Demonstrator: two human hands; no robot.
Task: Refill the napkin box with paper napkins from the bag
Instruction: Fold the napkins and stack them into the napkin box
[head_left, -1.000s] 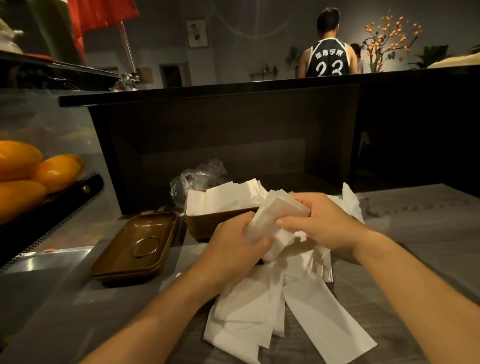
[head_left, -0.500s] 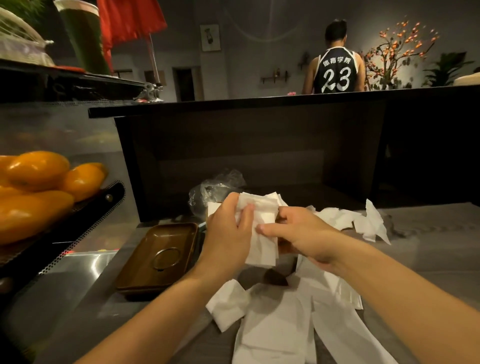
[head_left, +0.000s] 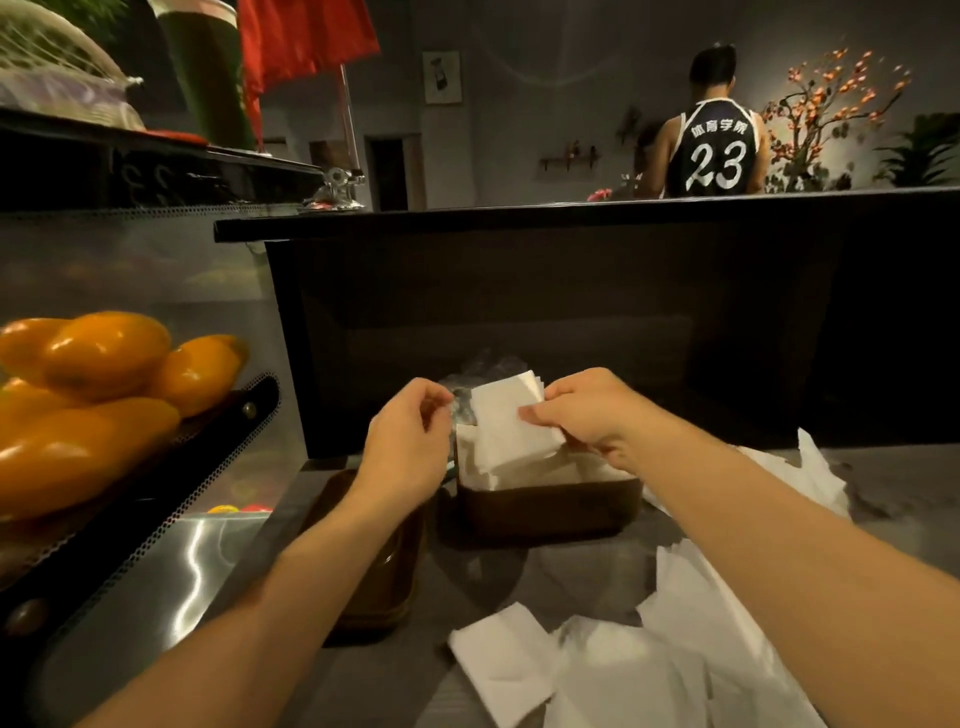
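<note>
Your right hand pinches a napkin stack over the box at frame centre; your left hand, curled, beside it, grip unclear.

**Layout on the desk**

The napkin box stands on the desk at the centre, with a stack of napkins in it, tilted up above its rim. The left hand is just left of the stack, the right hand at its right edge. Behind the box lies the bag, before a raised counter. The lid lies left of the box, partly under the left forearm. Loose napkins lie in front of the box and to its right. Far left, fruit is piled on a tray. A person stands behind the counter.
</note>
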